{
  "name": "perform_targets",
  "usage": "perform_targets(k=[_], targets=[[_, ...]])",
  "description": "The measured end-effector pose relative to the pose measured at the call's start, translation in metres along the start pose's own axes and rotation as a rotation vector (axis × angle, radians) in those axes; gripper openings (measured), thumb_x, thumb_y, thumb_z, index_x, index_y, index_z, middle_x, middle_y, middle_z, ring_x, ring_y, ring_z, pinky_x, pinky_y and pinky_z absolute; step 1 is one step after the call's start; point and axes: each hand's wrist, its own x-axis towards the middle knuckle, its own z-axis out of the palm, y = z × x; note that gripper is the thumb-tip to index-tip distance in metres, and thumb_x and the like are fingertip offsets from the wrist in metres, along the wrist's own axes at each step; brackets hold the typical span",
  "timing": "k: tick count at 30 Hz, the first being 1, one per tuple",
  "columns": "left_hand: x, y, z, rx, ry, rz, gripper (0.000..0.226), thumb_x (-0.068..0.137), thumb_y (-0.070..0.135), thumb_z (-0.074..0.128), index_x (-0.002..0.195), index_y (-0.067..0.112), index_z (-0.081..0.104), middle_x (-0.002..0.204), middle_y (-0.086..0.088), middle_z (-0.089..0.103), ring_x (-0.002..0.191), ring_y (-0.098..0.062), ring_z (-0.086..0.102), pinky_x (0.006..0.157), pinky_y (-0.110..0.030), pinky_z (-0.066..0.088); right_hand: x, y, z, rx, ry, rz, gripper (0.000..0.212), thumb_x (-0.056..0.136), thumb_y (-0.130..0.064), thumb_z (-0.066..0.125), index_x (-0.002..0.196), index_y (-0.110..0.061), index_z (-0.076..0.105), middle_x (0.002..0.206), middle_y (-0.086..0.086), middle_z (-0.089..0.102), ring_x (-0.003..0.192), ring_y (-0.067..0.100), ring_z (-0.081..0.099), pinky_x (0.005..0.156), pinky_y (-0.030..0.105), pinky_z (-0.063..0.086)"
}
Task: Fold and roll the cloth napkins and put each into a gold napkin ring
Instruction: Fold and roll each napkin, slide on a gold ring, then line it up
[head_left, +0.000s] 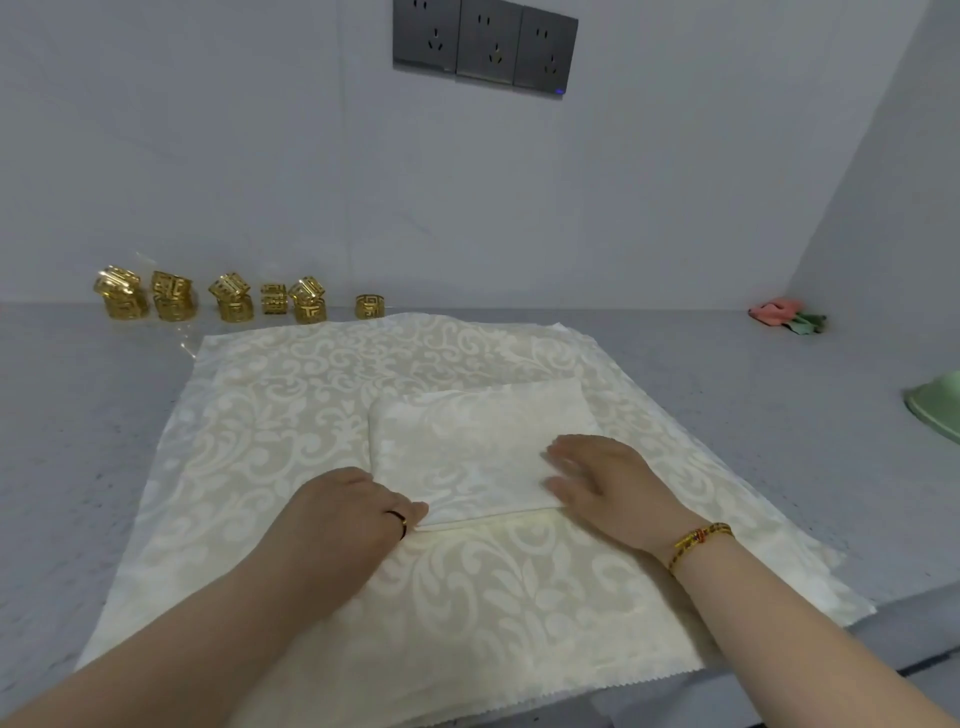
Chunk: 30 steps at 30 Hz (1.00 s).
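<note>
- The grey countertop (78, 415) filled the lower half of the view and met a pale wall (208, 156) behind it.
- A stack of spread napkins (270, 415), cream with a scrolling leaf pattern, lay flat across the middle of the countertop. Its near edge reached the counter's front (several layers showed at the right corner).
- The folded napkin (467, 441), a smaller rectangle of the same cloth, lay on top of the stack, right of centre and close to the person.
- The right hand (608, 488) lay flat on the folded napkin's near right part, fingers straight and pressing down, grasping nothing.
- The left hand (348, 514) was at the folded napkin's near left corner, with its fingers curled round that corner and gripping it.
- A dark panel of three sockets (485, 44) sat high on the wall.
- The gold napkin rings (234, 306) stood in a row at the back left against the wall, most stacked in tilted pairs. One lone ring (370, 306) was at the row's right end, just beyond the stack's far edge.
- A pale green object (935, 415) was cut off by the right edge of the view.
- A small pink and green item (784, 314) lay in the back right corner.
- A beaded bracelet (698, 540) circled the right wrist.
- A dark finger band (400, 519) showed on the left hand.
</note>
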Motion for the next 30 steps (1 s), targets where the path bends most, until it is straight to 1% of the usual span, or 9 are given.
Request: perform_targets(k=[2, 5, 13, 16, 19, 23, 26, 28, 30], targets=[[-0.001, -0.006, -0.001, 0.103, 0.028, 0.063, 0.024, 0.04, 0.006, 0.082, 0.059, 0.02, 0.075, 0.065, 0.014, 0.07, 0.053, -0.005, 0.065, 0.076, -0.023, 0.033, -0.003, -0.013, -0.002, -0.07, -0.023, -0.086, 0.086, 0.061, -0.069, 0.028, 0.124, -0.018, 0.056, 0.132, -0.004, 0.052, 0.127, 0.014, 0.043, 0.102, 0.019, 0.02], [-0.006, -0.024, -0.013, 0.159, 0.008, 0.03, 0.032, 0.067, 0.011, 0.045, 0.06, 0.019, 0.075, 0.067, 0.014, 0.071, 0.059, -0.002, 0.067, 0.082, -0.019, 0.033, 0.002, -0.018, 0.004, -0.283, 0.094, -0.266, 0.047, 0.065, -0.048, 0.041, 0.086, -0.021, 0.072, 0.089, -0.008, 0.071, 0.086, 0.014, 0.068, 0.081, 0.021, 0.042], [-0.038, -0.098, -0.024, 0.261, 0.135, -0.111, 0.066, 0.098, 0.026, 0.025, 0.056, 0.009, 0.073, 0.064, 0.004, 0.072, 0.06, -0.012, 0.07, 0.105, -0.007, 0.01, 0.008, -0.062, 0.018, -0.259, 0.202, -0.399, 0.021, 0.064, -0.024, 0.041, 0.05, -0.018, 0.056, 0.048, -0.007, 0.052, 0.048, 0.015, 0.052, 0.043, 0.014, 0.034], [-0.039, -0.118, -0.032, 0.366, 0.097, -0.121, 0.017, 0.072, 0.009, 0.071, 0.055, 0.01, 0.073, 0.058, 0.001, 0.07, 0.055, -0.015, 0.068, 0.092, -0.02, 0.029, 0.002, -0.107, 0.023, -0.287, 0.231, -0.429, 0.022, 0.049, -0.028, 0.065, 0.042, -0.019, 0.047, 0.042, -0.007, 0.045, 0.043, 0.013, 0.046, 0.039, 0.016, 0.022], [-0.029, -0.133, -0.029, 0.404, -0.059, -0.177, 0.025, 0.039, 0.004, 0.092, 0.051, 0.015, 0.072, 0.053, 0.003, 0.067, 0.056, -0.015, 0.067, 0.081, -0.03, 0.03, -0.002, -0.145, 0.038, -0.335, 0.183, -0.348, 0.037, 0.026, -0.038, 0.077, 0.036, -0.021, 0.046, 0.038, -0.01, 0.043, 0.039, 0.007, 0.043, 0.041, 0.018, 0.012], [-0.017, -0.129, -0.023, 0.512, -0.28, -0.269, 0.033, 0.088, 0.012, 0.049, 0.112, 0.03, 0.063, 0.114, 0.013, 0.062, 0.118, -0.004, 0.047, 0.113, -0.03, 0.006, -0.002, -0.172, 0.046, -0.294, 0.087, -0.266, 0.037, 0.041, -0.055, 0.07, 0.045, -0.022, 0.055, 0.047, -0.01, 0.043, 0.046, 0.006, 0.05, 0.041, 0.018, 0.012], [-0.024, -0.113, -0.018, 0.375, -0.319, -0.458, 0.048, 0.09, 0.01, 0.036, 0.132, 0.034, 0.043, 0.137, 0.014, 0.044, 0.131, -0.004, 0.031, 0.114, -0.028, -0.003, 0.001, -0.161, 0.016, 0.036, -0.109, -0.172, 0.047, 0.077, -0.055, 0.059, 0.107, -0.019, 0.062, 0.097, -0.002, 0.057, 0.092, 0.013, 0.055, 0.069, 0.024, 0.04], [-0.031, -0.095, -0.018, 0.159, -0.221, -0.551, 0.049, 0.092, 0.009, 0.035, 0.135, 0.032, 0.04, 0.143, 0.013, 0.036, 0.134, -0.004, 0.027, 0.112, -0.023, -0.001, 0.004, -0.142, 0.001, 0.269, -0.195, -0.071, 0.045, 0.078, -0.051, 0.061, 0.112, -0.021, 0.06, 0.099, -0.008, 0.057, 0.08, 0.0, 0.051, 0.073, 0.012, 0.038], [-0.036, -0.074, -0.016, -0.059, -0.125, -0.553, 0.043, 0.096, 0.016, 0.035, 0.137, 0.028, 0.04, 0.146, 0.011, 0.034, 0.135, -0.007, 0.027, 0.11, -0.018, 0.005, 0.012, -0.121, -0.011, 0.436, -0.048, 0.048, 0.024, 0.081, -0.039, 0.063, 0.091, -0.017, 0.065, 0.082, -0.009, 0.057, 0.061, -0.002, 0.048, 0.061, 0.008, 0.036]])
